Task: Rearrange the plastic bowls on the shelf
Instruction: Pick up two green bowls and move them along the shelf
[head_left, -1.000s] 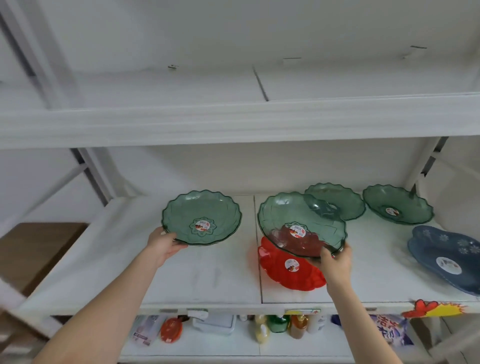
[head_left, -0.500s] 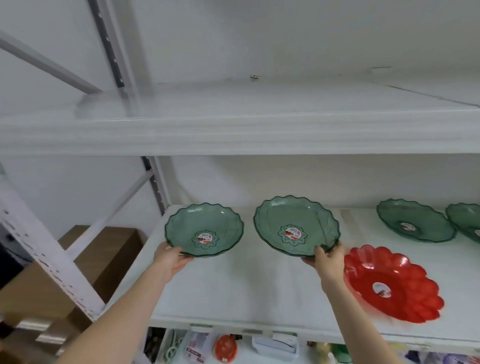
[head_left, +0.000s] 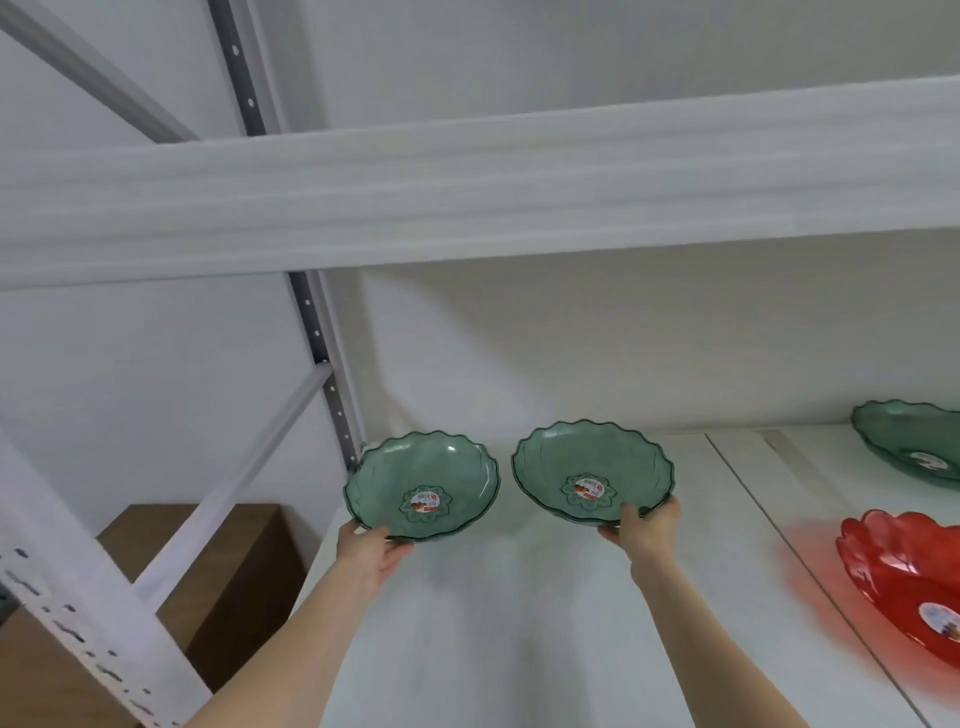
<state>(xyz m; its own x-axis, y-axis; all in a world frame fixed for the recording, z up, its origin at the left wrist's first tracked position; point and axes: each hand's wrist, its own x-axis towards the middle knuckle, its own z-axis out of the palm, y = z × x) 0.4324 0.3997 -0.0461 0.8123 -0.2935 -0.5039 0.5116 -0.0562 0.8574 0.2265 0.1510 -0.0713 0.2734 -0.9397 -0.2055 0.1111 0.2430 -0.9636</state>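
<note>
Two green plastic bowls are held side by side over the left end of the white shelf (head_left: 519, 649), one in each hand, with a narrow gap between their scalloped rims. The left hand (head_left: 371, 553) pinches the near rim of the left green bowl (head_left: 421, 486), thumb over the edge and the other fingers hidden beneath it; the right hand (head_left: 644, 530) grips the near right rim of the right green bowl (head_left: 592, 473) the same way, thumb on top, fingers curled under. Both bowls are round, so neither has a long axis to speak of; each is tipped toward the camera, its far rim higher than the near rim, its open face pointing up and toward the person. A round sticker sits at the centre of each. Whether their undersides touch the shelf cannot be told. Well apart to the right, a third green bowl (head_left: 914, 447) rests near the back of the shelf, cut off by the frame edge, and a red bowl (head_left: 904, 577) lies nearer the front, also partly out of view.
</note>
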